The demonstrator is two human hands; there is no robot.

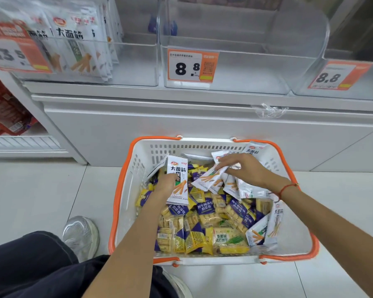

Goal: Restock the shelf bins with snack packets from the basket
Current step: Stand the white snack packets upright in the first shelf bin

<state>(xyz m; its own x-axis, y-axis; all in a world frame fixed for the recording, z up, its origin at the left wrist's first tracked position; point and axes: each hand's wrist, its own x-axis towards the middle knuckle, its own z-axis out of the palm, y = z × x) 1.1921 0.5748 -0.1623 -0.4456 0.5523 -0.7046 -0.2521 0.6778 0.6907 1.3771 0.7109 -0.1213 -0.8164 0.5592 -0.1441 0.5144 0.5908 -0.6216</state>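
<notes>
A white basket (136,168) with orange handles stands on the floor, full of snack packets. My left hand (166,184) grips a stack of white packets (178,182) held upright at the basket's left side. My right hand (243,168) reaches in at the back and pinches another white packet (209,179) lying on the pile. Yellow and purple packets (202,222) cover the basket's bottom. Above, the left clear shelf bin (129,67) holds the same white packets (73,46) standing in a row. The middle bin (246,69) shows no packets.
Price tags (191,66) hang on the bin fronts. A third clear bin (353,78) sits at the right. A white cabinet front (181,123) stands behind the basket. My knee and shoe (82,235) are at the lower left on the tiled floor.
</notes>
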